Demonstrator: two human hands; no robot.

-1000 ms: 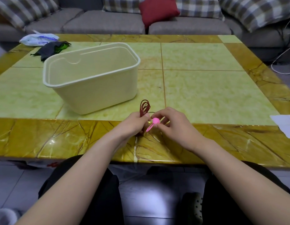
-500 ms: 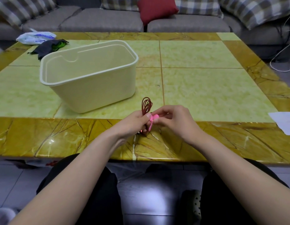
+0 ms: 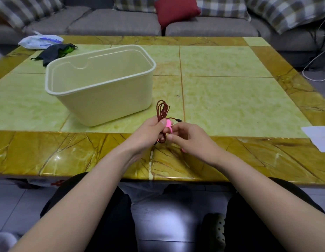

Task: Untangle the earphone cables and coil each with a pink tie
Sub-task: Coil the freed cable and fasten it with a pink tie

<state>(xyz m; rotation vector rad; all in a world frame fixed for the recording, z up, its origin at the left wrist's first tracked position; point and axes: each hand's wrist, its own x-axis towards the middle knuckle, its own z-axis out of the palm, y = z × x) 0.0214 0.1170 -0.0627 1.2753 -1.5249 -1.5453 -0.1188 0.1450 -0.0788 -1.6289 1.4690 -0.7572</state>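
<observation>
Right hand has slid lower along the pink tie, pinching its tail | left hand grips the coiled red cable, thumb on tie, centre frame above counter edge | step: binding coil | next: wrap tail round bundle, fasten without loosening loops.

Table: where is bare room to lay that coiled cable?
Free: the green tiles right of the cream tub, up to the white paper. Crowded: the far left corner, with dark cloth and plastic bag.
</observation>
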